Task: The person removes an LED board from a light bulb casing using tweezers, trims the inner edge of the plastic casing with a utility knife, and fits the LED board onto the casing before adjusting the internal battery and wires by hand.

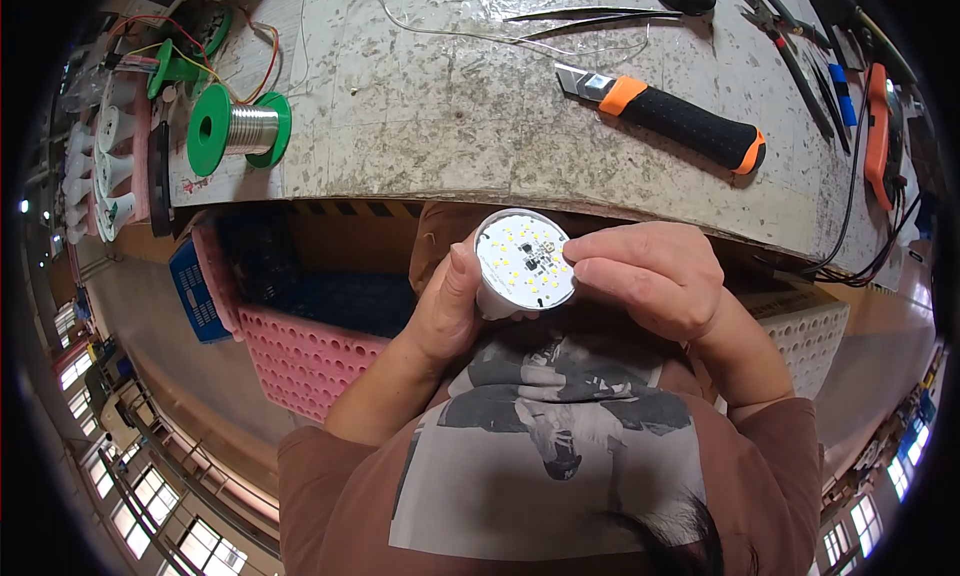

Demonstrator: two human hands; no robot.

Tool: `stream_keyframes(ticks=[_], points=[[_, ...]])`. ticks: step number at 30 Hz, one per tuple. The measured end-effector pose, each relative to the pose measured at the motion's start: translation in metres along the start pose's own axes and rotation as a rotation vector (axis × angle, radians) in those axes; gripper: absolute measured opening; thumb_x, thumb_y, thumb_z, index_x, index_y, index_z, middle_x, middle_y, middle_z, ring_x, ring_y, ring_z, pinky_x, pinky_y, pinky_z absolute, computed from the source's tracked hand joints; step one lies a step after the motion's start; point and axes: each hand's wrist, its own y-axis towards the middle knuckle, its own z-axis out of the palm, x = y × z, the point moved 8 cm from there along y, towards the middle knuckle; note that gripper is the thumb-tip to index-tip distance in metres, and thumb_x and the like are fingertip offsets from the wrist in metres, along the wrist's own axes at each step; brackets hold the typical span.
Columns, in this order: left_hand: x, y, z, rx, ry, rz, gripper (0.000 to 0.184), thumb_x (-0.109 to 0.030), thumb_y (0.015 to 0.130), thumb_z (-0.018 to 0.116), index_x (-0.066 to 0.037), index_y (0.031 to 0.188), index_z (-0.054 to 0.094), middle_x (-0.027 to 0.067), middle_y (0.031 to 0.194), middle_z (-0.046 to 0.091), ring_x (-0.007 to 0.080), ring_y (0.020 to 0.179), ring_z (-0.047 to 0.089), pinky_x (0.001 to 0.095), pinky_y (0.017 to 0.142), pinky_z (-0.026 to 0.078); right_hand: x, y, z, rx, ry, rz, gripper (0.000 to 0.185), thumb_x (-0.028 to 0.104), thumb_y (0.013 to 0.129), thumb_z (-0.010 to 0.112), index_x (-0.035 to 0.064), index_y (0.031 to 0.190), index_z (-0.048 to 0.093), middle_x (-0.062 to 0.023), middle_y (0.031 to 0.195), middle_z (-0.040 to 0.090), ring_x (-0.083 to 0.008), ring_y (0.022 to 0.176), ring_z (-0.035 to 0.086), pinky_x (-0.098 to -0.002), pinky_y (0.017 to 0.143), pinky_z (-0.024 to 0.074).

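A round white LED lamp with its circuit board facing up is held over my lap, just below the table's front edge. My left hand wraps round its left side and underside. At the board's right edge, my right hand has its thumb and index finger close together; whether something small is between them is too small to tell. Yellow LED chips and dark components dot the board. On the table lies an orange and black utility knife, and a green spool of solder wire stands to the left.
Black tweezers and loose solder wire lie on the worn table. Pliers, cables and an orange meter are at the right. White lamp housings stand at the left. A pink crate is below the table.
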Motion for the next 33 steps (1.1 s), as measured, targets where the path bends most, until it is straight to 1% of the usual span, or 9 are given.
stream_keyframes(ticks=[9,12,13,14,16,18,21,29,33], points=[[0.006,-0.001,-0.001,0.053,-0.063,-0.008,0.102,-0.087,0.093,0.040,-0.001,0.148,0.047,0.0119,0.123,0.068,0.0167,0.099,0.070,0.0297,0.079,0.059,-0.002,0.000,-0.002,-0.029,0.023,0.005,0.025,0.009,0.082,0.073,-0.0028,0.105,0.073,-0.0154,0.099,0.075,-0.0255,0.078,0.075,-0.0340,0.062,0.0611],[0.007,-0.001,-0.001,0.046,-0.055,-0.016,0.103,-0.087,0.093,0.041,-0.001,0.147,0.047,0.0122,0.125,0.068,0.0166,0.099,0.070,0.0290,0.078,0.059,-0.001,0.002,-0.004,-0.039,0.033,0.024,0.025,0.008,0.080,0.076,-0.0020,0.103,0.073,-0.0142,0.098,0.075,-0.0251,0.076,0.075,-0.0337,0.061,0.0606],[0.007,-0.001,-0.002,0.046,-0.055,-0.017,0.103,-0.087,0.093,0.041,-0.001,0.147,0.047,0.0122,0.125,0.068,0.0166,0.099,0.070,0.0290,0.078,0.059,-0.002,0.004,-0.004,-0.022,0.031,0.057,0.026,0.009,0.078,0.082,0.0001,0.101,0.074,-0.0144,0.097,0.077,-0.0258,0.077,0.076,-0.0339,0.062,0.0616],[0.008,-0.001,-0.002,0.057,-0.039,-0.011,0.104,-0.088,0.092,0.043,0.000,0.147,0.047,0.0127,0.127,0.067,0.0174,0.104,0.069,0.0302,0.084,0.058,-0.003,0.006,-0.004,-0.004,0.030,0.090,0.028,0.009,0.077,0.089,0.0023,0.100,0.074,-0.0147,0.096,0.078,-0.0266,0.077,0.078,-0.0342,0.063,0.0626],[0.009,0.000,-0.003,0.070,-0.023,-0.008,0.106,-0.088,0.091,0.044,0.002,0.147,0.047,0.0132,0.129,0.066,0.0182,0.109,0.069,0.0313,0.089,0.058,-0.003,0.010,-0.005,0.006,0.034,0.103,0.028,0.011,0.077,0.088,0.0024,0.099,0.074,-0.0143,0.095,0.078,-0.0264,0.077,0.077,-0.0339,0.063,0.0619],[0.007,0.002,-0.006,0.025,0.076,0.055,0.109,-0.089,0.089,0.047,0.004,0.147,0.047,0.0145,0.134,0.064,0.0202,0.120,0.064,0.0345,0.103,0.052,-0.003,0.012,-0.004,0.016,0.040,0.116,0.028,0.013,0.078,0.088,0.0026,0.099,0.074,-0.0138,0.095,0.078,-0.0261,0.077,0.077,-0.0336,0.062,0.0612],[0.000,0.001,-0.007,-0.004,0.127,0.062,0.111,-0.089,0.089,0.048,0.006,0.147,0.046,0.0156,0.137,0.062,0.0220,0.127,0.061,0.0366,0.112,0.046,-0.004,0.014,-0.002,0.038,0.026,0.137,0.026,0.014,0.079,0.088,0.0027,0.098,0.074,-0.0132,0.094,0.077,-0.0257,0.076,0.077,-0.0335,0.062,0.0608],[-0.002,0.001,-0.012,0.013,0.142,0.152,0.109,-0.086,0.091,0.050,0.008,0.146,0.046,0.0164,0.137,0.062,0.0224,0.125,0.062,0.0359,0.109,0.047,-0.003,0.018,0.001,0.059,0.037,0.129,0.026,0.004,0.073,0.085,0.0021,0.097,0.074,-0.0125,0.095,0.077,-0.0251,0.074,0.076,-0.0334,0.061,0.0602],[-0.008,0.001,-0.008,0.008,0.202,0.161,0.107,-0.085,0.091,0.051,0.007,0.145,0.047,0.0157,0.135,0.063,0.0213,0.125,0.062,0.0355,0.108,0.047,-0.001,0.018,-0.002,0.044,0.013,0.121,0.026,0.004,0.073,0.085,0.0019,0.096,0.073,-0.0122,0.095,0.077,-0.0249,0.074,0.076,-0.0331,0.060,0.0600]])
